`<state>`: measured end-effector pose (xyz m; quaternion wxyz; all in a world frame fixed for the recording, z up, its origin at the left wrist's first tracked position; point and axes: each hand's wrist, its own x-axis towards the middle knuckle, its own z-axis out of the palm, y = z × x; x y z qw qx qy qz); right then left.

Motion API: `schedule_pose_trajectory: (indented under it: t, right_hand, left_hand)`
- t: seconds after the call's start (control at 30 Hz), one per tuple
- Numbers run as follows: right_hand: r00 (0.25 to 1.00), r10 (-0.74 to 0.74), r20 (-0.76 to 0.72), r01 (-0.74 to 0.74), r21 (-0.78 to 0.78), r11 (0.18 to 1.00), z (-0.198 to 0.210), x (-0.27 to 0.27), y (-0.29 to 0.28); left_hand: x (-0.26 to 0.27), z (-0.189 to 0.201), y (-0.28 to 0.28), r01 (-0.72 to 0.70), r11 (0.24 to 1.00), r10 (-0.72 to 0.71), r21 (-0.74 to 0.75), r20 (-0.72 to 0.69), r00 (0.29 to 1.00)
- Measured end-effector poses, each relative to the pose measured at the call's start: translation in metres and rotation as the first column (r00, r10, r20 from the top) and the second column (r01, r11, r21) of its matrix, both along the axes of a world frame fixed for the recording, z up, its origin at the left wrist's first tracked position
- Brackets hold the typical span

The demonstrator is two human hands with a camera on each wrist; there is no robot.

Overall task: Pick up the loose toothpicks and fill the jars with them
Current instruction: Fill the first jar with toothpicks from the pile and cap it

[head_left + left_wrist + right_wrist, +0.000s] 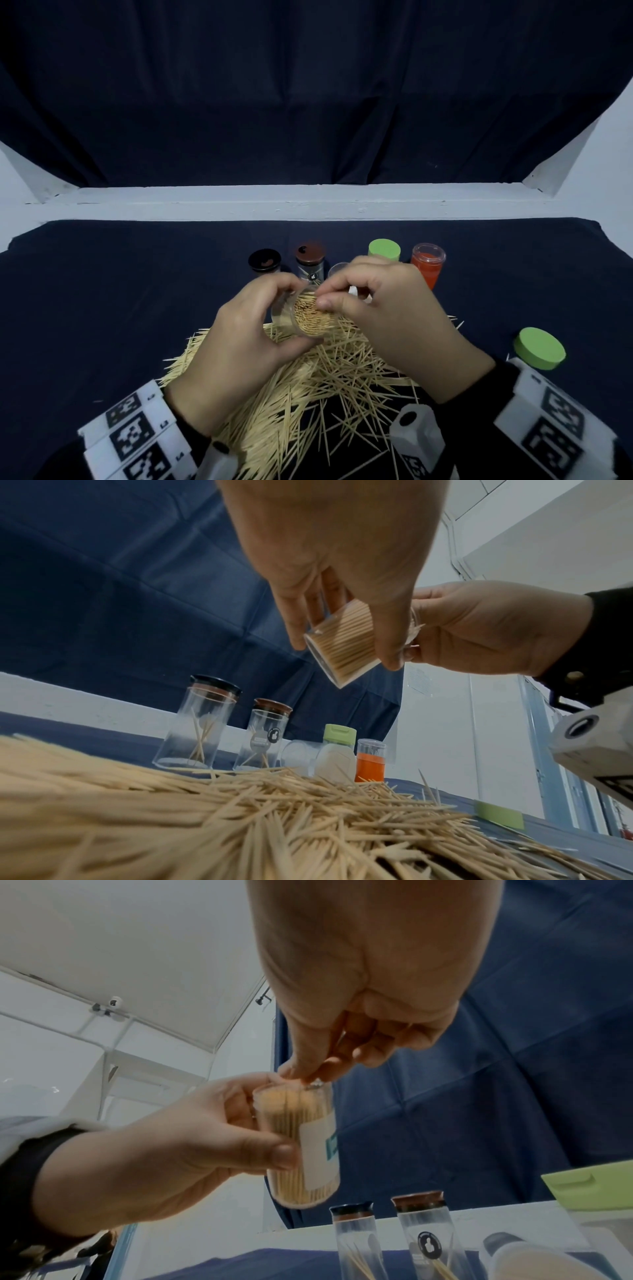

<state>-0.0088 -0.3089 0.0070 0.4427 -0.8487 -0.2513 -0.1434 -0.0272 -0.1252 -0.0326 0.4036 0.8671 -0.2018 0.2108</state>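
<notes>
Both hands at full jar rim

Right hand hides most of the clear cup behind it

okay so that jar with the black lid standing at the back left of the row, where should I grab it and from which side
Judging by its pose, take the black-lidded jar around the clear wall below the lid, coming from its left, open side. It stands upright, almost empty, and the brown-lidded jar stands close on its right. The left hand is nearer but grips the full jar.
</notes>
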Motion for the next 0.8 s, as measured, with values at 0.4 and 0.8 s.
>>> schedule_pose_trajectory:
  t: [0.4,0.8]
  right_hand:
    - [0.904,-0.316,-0.288,0.318,-0.04,0.947,0.014,-0.032,-0.108]
    - [0.684,-0.576,-0.447,-0.072,-0.828,0.557,-0.045,-0.053,-0.151]
  left_hand:
    - [0.001,-0.002,-0.008,0.068,0.998,-0.067,0.002,-0.088,0.994]
    - [0.001,-0.002,-0.017,0.071,0.994,-0.061,0.077,-0.125,0.99]
